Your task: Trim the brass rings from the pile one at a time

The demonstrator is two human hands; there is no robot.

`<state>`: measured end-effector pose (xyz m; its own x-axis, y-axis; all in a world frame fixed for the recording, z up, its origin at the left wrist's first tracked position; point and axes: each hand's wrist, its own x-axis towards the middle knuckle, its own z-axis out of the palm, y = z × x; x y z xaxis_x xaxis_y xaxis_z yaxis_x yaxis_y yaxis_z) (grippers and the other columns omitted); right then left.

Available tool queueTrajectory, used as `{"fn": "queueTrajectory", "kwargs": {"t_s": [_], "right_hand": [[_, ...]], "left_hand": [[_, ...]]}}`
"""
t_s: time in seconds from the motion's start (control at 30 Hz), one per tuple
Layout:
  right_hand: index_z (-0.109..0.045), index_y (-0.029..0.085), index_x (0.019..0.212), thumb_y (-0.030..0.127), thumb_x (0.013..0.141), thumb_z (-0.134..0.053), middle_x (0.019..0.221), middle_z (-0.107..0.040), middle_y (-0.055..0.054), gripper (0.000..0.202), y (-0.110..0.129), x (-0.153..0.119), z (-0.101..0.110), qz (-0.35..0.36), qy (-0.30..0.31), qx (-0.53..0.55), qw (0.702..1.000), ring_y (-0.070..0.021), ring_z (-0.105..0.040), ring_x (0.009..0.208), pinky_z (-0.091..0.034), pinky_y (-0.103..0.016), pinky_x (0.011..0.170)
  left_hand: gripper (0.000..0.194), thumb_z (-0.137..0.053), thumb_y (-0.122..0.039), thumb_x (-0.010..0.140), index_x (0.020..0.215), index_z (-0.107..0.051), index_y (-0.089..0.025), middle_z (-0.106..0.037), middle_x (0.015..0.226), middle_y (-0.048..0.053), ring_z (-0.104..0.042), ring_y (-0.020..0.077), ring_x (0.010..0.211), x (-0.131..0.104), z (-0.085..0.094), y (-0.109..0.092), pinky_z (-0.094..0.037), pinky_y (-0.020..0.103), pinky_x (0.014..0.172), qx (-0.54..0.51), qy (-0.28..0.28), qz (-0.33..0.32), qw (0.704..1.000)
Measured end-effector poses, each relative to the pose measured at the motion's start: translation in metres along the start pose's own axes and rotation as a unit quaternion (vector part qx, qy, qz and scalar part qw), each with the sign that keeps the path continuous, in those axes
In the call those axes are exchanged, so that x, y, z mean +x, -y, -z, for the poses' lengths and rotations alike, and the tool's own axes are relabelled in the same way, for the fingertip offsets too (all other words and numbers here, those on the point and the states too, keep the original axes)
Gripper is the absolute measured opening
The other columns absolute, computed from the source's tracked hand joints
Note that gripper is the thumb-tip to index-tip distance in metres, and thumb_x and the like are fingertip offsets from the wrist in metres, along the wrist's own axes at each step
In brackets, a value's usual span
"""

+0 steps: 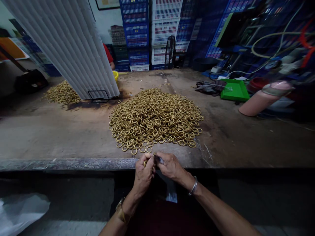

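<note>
My left hand (143, 173) is closed around one or more brass-coloured rings (145, 163) at the table's front edge. Meeting it fingertip to fingertip, my right hand (170, 166) pinches a small grey tool with a dark end (159, 159), whose exact kind I cannot make out. The tool's dark end is close to the left fingers, and whether it touches a ring is hidden. Just beyond both hands lies a large heap of the same rings (155, 119), with a few loose ones at its near edge.
A tall grey corrugated panel (73, 49) stands on the table (61, 131), a second ring heap (61, 92) behind it. Rightward are a green tray (235, 90) and a pink bottle (261, 100). Stacked crates (136, 32) line the back, where a person's red sleeve (107, 53) shows.
</note>
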<state>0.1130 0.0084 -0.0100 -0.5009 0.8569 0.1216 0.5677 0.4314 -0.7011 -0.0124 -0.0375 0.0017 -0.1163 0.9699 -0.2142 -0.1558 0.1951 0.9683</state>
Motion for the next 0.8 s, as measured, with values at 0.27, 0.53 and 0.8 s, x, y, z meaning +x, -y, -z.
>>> {"fn": "queueTrajectory", "kwargs": {"t_s": [0.27, 0.53, 0.8], "right_hand": [[-0.053, 0.019, 0.075, 0.010, 0.067, -0.042, 0.064, -0.058, 0.000, 0.016, -0.002, -0.002, -0.003, 0.007, 0.025, -0.099, 0.995, -0.0118, -0.047, 0.056, -0.024, -0.023, 0.054], [-0.053, 0.019, 0.082, 0.012, 0.069, -0.043, 0.068, -0.058, -0.001, 0.018, 0.002, -0.004, 0.000, -0.019, 0.043, -0.144, 0.988, -0.0134, -0.050, 0.061, -0.024, -0.023, 0.056], [-0.055, 0.020, 0.097, 0.019, 0.075, -0.044, 0.074, -0.063, -0.004, 0.024, -0.011, 0.011, 0.008, -0.078, 0.051, -0.211, 0.973, -0.0160, -0.054, 0.066, -0.027, -0.024, 0.057]], "left_hand": [[0.026, -0.051, -0.043, 0.077, 0.071, -0.049, -0.018, -0.041, 0.048, -0.007, -0.036, 0.0061, 0.040, 0.000, 0.000, 0.001, -0.030, 0.016, 0.040, 0.030, -0.002, -0.025, 0.999], [0.023, -0.051, -0.040, 0.078, 0.072, -0.050, -0.018, -0.041, 0.052, -0.006, -0.038, 0.0066, 0.044, 0.001, 0.001, 0.007, -0.031, 0.017, 0.042, 0.043, -0.016, -0.037, 0.998], [0.025, -0.050, -0.043, 0.078, 0.073, -0.048, -0.018, -0.041, 0.051, -0.006, -0.036, 0.0056, 0.040, -0.022, 0.004, 0.002, -0.029, 0.016, 0.039, 0.024, 0.091, 0.019, 0.995]]}}
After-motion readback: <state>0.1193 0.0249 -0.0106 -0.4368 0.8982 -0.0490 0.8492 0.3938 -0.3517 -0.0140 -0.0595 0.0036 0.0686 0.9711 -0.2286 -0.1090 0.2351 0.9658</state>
